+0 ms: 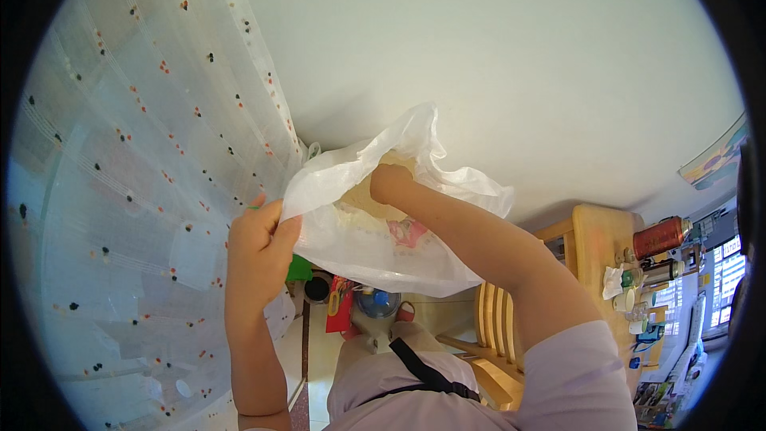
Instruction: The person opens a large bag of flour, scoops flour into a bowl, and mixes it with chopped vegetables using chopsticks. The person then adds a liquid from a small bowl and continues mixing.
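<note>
A large white plastic sack (371, 251) gapes in front of me, its crumpled mouth widest toward the wall. My left hand (260, 245) pinches the left side of the rim between thumb and fingers; something green shows on one finger. Inside the mouth is my right hand (390, 182), bent at the wrist, its fingers hidden. Around it I see a pale yellowish surface (359, 197), which could be loose contents or a lining. A pink-red printed patch (407, 232) shows on the sack below my right wrist.
On the left hangs a sheer dotted curtain (137, 191). A wooden chair (497, 317) and a table (598, 245) bearing a red thermos (661, 237) and cups stand right. Below the sack are a water bottle (378, 302), a red box (340, 311) and a dark round container (317, 287).
</note>
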Demonstrator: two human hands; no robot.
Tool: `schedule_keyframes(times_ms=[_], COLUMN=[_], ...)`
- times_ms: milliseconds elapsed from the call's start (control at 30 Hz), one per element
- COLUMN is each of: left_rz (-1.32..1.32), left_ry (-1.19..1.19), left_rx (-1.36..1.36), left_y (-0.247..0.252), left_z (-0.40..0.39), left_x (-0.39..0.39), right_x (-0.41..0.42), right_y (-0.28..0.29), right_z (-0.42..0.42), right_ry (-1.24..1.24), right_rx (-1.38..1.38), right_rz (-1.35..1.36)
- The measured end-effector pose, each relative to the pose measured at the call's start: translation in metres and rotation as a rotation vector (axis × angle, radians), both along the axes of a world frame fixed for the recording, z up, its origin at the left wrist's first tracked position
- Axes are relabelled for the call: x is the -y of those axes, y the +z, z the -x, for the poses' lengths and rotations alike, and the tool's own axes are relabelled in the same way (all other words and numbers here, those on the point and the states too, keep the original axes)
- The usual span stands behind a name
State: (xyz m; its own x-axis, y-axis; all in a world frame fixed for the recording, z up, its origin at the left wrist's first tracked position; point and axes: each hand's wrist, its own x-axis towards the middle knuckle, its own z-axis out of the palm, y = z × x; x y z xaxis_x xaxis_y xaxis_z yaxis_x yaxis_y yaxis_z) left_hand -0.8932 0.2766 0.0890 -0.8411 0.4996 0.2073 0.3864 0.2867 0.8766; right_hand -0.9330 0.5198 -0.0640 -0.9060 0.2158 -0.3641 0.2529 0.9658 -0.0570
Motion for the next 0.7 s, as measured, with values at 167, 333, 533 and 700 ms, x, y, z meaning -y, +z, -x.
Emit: schedule_keyframes(times_ms=[167, 333, 533, 700], left_rz=[0.003, 0.048, 0.201, 0.111], left_ry=[0.01, 0.002, 0.036, 0.234], left_rx=[0.002, 0.01, -0.113, -0.315], left_y=[0.003, 0.004, 0.01, 0.022], left_z=[-0.001, -0.002, -0.004, -0.015], left_x=[-0.002, 0.0, -0.004, -0.016], right_x=[-0.012, -0.017, -0.041, -0.023], right_y=[-0.028, -0.064, -0.036, 0.034], right_z=[0.026, 0.05, 0.022, -0.046], right_ry=[-0.03, -0.25, -0.819, -0.809], right_rx=[-0.412, -0.148, 0.27, 0.023], right_rz=[0.108, 0.35, 0.758, 1.04])
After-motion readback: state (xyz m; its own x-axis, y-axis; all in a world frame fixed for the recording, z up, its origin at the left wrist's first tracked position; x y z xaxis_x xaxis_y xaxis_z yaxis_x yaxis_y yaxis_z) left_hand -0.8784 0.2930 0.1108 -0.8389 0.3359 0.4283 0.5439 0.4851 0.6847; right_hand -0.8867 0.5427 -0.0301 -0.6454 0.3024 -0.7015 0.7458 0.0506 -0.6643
